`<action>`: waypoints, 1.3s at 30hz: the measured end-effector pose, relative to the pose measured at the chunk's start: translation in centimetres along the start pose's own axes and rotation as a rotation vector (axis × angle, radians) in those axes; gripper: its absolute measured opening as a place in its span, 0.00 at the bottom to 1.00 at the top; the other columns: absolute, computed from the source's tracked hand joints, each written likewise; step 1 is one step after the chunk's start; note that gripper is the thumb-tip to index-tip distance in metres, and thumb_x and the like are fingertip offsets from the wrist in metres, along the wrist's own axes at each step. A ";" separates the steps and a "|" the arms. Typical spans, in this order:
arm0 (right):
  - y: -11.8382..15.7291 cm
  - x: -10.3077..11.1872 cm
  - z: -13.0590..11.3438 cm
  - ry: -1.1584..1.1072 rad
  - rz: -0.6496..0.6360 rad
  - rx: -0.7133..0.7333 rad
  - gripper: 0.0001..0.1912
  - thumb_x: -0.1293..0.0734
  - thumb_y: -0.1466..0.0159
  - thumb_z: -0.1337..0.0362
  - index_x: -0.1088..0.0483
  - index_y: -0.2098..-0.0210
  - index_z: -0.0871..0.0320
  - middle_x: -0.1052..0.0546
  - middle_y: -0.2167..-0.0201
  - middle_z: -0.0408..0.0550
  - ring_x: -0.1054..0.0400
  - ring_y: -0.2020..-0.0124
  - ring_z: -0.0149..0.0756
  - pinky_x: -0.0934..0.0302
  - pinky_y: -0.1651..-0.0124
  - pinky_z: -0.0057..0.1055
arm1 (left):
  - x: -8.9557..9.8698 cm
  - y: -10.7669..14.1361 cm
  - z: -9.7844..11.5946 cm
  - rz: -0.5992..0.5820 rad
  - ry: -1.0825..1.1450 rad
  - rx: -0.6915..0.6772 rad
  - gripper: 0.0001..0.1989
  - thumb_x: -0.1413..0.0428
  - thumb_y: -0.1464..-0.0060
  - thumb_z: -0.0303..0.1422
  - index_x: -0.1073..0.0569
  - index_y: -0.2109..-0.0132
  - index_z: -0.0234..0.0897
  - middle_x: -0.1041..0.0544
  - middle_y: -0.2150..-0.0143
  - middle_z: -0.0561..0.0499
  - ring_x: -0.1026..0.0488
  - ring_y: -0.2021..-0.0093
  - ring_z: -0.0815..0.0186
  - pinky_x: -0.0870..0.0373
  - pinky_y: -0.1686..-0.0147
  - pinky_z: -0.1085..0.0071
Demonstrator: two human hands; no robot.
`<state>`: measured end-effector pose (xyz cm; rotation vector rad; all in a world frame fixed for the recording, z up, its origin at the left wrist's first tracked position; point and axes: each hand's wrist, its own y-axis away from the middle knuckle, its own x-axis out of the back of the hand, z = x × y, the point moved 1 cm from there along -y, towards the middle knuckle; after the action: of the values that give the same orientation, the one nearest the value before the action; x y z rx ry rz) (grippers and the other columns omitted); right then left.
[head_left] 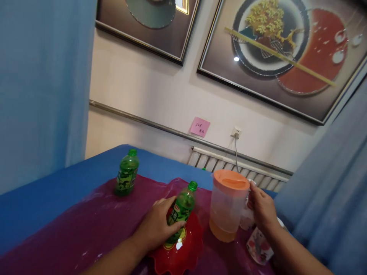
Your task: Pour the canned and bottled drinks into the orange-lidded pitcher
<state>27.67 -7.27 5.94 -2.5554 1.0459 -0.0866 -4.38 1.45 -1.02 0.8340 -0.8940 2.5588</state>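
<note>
The red dish (192, 250) with the scalloped rim lies on a purple plastic sheet (109, 217) spread over the blue counter (83, 170); the left hand (155, 229) has a green bottle (183, 206) over the middle of the dish, thumb across the near side of the label and fingers round the other; the bottle looks roughly upright, though whether its base bears on the dish cannot be told, nor whether its mouth is capped. Right of the dish stands a clear pitcher (225, 208) with an orange lid (231, 180) and a little amber liquid (222, 231) low inside; the right hand (262, 208) is at its handle side, fingers curled in around the handle, which they mostly hide. Beyond the dish to the left stands a second green bottle (127, 175); farther right of the dish, under the right forearm, is a patterned cup (259, 246). The likeliest trouble, I judge, is a tip: the bottle is narrow and the dish looks glossy, so a loosened left grip could let its base slide; the pitcher, held from one side only, could swing into the bottle or spill if pulled sharply; the right forearm, passing so near the cup, could knock it; and the sheet is creased, so a dragged base might catch and shift the dish too.
</note>
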 end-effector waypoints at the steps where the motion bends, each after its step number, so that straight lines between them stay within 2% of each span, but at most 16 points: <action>1: -0.5 -0.1 -1.0 0.002 -0.012 -0.014 0.31 0.28 0.46 0.38 0.43 0.81 0.55 0.46 0.87 0.32 0.55 0.86 0.23 0.58 0.84 0.24 | 0.0 0.1 0.0 0.006 -0.002 0.006 0.31 0.35 0.54 0.40 0.28 0.42 0.41 0.21 0.50 0.45 0.26 0.50 0.51 0.32 0.47 0.56; 3: -1.4 -0.4 -2.9 0.030 -0.063 -0.047 0.31 0.26 0.48 0.39 0.42 0.80 0.55 0.46 0.86 0.32 0.55 0.85 0.23 0.59 0.83 0.23 | 0.0 0.2 0.1 0.004 -0.004 0.009 0.32 0.34 0.55 0.39 0.29 0.41 0.41 0.21 0.49 0.44 0.27 0.49 0.50 0.33 0.46 0.55; 6: -2.5 -1.0 -5.1 0.137 -0.159 -0.013 0.31 0.26 0.49 0.39 0.42 0.81 0.55 0.45 0.86 0.33 0.55 0.85 0.23 0.59 0.83 0.23 | 0.0 0.3 0.3 -0.016 -0.007 0.006 0.33 0.33 0.56 0.38 0.29 0.42 0.40 0.21 0.48 0.44 0.27 0.49 0.50 0.35 0.45 0.54; 13: -4.7 -2.3 -8.0 0.417 -0.320 0.142 0.31 0.30 0.45 0.36 0.42 0.82 0.55 0.46 0.87 0.34 0.53 0.84 0.25 0.59 0.81 0.25 | 0.6 0.5 1.1 -0.021 -0.001 -0.018 0.29 0.33 0.55 0.38 0.28 0.45 0.42 0.21 0.49 0.47 0.27 0.50 0.52 0.39 0.44 0.53; 18: -5.0 -3.2 -9.8 0.477 -0.353 0.190 0.31 0.30 0.45 0.36 0.40 0.82 0.56 0.45 0.87 0.35 0.52 0.84 0.25 0.57 0.81 0.25 | 0.8 0.6 1.3 -0.019 0.006 -0.042 0.27 0.33 0.56 0.37 0.27 0.47 0.43 0.20 0.51 0.49 0.27 0.51 0.53 0.39 0.45 0.55; 26: -4.8 -4.6 -10.8 0.561 -0.428 0.263 0.32 0.32 0.45 0.35 0.44 0.84 0.54 0.46 0.87 0.36 0.53 0.83 0.26 0.58 0.80 0.26 | 0.7 0.6 1.4 -0.029 0.012 -0.036 0.24 0.34 0.57 0.36 0.25 0.50 0.43 0.19 0.52 0.50 0.26 0.52 0.53 0.38 0.47 0.57; 32: -4.9 -4.9 -11.7 0.632 -0.474 0.352 0.32 0.32 0.45 0.36 0.45 0.85 0.54 0.47 0.86 0.36 0.55 0.82 0.25 0.59 0.79 0.27 | 0.5 0.8 1.4 -0.033 0.021 -0.038 0.27 0.33 0.57 0.36 0.27 0.47 0.42 0.20 0.51 0.49 0.27 0.52 0.52 0.39 0.46 0.55; 36: -4.7 -5.0 -12.1 0.654 -0.487 0.379 0.31 0.33 0.44 0.37 0.46 0.85 0.54 0.48 0.86 0.36 0.56 0.82 0.26 0.60 0.78 0.28 | 0.5 0.8 1.4 -0.052 0.024 -0.048 0.22 0.35 0.56 0.35 0.26 0.51 0.42 0.20 0.52 0.49 0.27 0.53 0.53 0.38 0.47 0.56; 39: -4.5 -5.2 -12.4 0.677 -0.494 0.389 0.31 0.33 0.44 0.36 0.47 0.84 0.53 0.49 0.85 0.36 0.56 0.81 0.26 0.60 0.79 0.28 | 0.5 0.8 1.3 -0.045 0.034 -0.045 0.24 0.34 0.57 0.35 0.26 0.50 0.42 0.20 0.52 0.49 0.27 0.53 0.54 0.39 0.47 0.56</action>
<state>24.51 -4.74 19.55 -2.3803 0.4787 -1.2200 -4.58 0.02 -0.25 0.7866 -0.9090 2.4969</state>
